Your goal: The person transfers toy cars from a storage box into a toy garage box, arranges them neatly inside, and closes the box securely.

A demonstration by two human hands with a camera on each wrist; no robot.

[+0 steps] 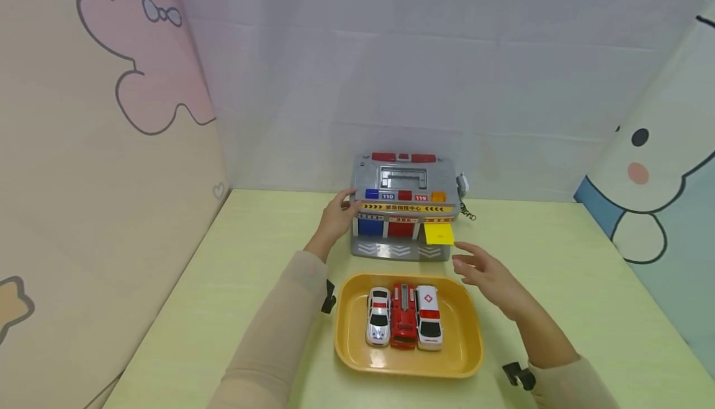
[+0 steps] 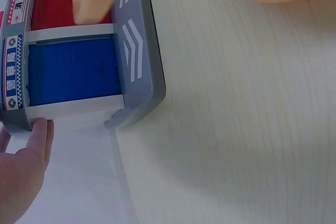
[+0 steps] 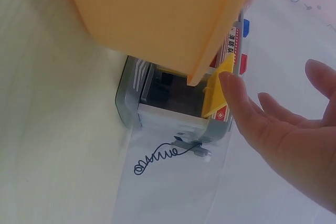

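- A gray toy station (image 1: 403,207) stands upright, its front facing the person. Its long side runs left to right.
- On its front are a blue door (image 1: 371,227), a red door (image 1: 401,229) and a yellow flap (image 1: 439,234). The yellow flap is tipped up and out toward the person, and the right wrist view shows a dark hole under it.
- The left hand (image 1: 337,216) is at the station's left end. Its fingers are nearly straight and touch the side.
- The right hand (image 1: 488,275) is by the station's front right corner. Its fingers are spread and a bit bent. One fingertip is right at the yellow flap's edge and looks like it touches it.
- A yellow tray (image 1: 460,328) sits in front of the station, between the two arms. In it, a white police car (image 1: 378,317), a red fire truck (image 1: 404,316) and a white ambulance (image 1: 429,317) lie side by side, noses toward the person.
- A curly black cord (image 1: 467,211) hangs at the station's right end.
- The surface (image 1: 268,235) is pale green. Behind it hangs a plain, light cloth (image 1: 346,74). A pink cartoon animal (image 1: 151,86) is on the left wall, and a white one is on the right.
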